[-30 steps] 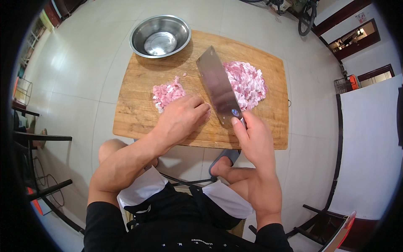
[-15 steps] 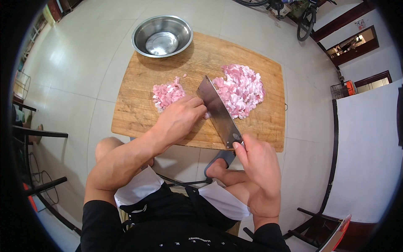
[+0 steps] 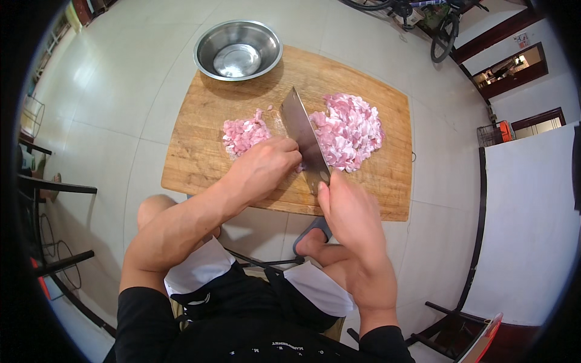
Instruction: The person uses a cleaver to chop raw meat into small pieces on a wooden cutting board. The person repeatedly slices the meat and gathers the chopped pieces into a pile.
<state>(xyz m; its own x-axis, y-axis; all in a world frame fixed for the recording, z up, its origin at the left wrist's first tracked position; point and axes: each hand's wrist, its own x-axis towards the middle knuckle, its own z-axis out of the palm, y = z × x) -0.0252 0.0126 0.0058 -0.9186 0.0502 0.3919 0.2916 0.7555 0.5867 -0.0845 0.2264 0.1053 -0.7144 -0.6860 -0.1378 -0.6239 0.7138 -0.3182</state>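
Observation:
My right hand (image 3: pixel 354 212) grips the handle of a cleaver (image 3: pixel 304 136), whose broad blade stands on edge over the wooden board (image 3: pixel 242 172). Curled fingers of my left hand (image 3: pixel 266 166) press down on a piece of raw meat (image 3: pixel 299 168), mostly hidden under them, with the knuckles against the blade's left face. A small heap of diced meat (image 3: pixel 245 134) lies just beyond that hand. Right of the blade spreads a larger pile of pink and white cut meat (image 3: pixel 351 130).
A steel bowl (image 3: pixel 238 27) with nothing in it stands at the board's far left corner. Below the board's near edge are my knees and a slippered foot (image 3: pixel 311 239). Dark chair frames (image 3: pixel 57 184) stand at the left, and a bicycle (image 3: pixel 445 36) at the far right.
My right hand has moved forward and left with the cleaver, so the blade reaches farther across the board. My left hand stays on the meat, almost unmoved.

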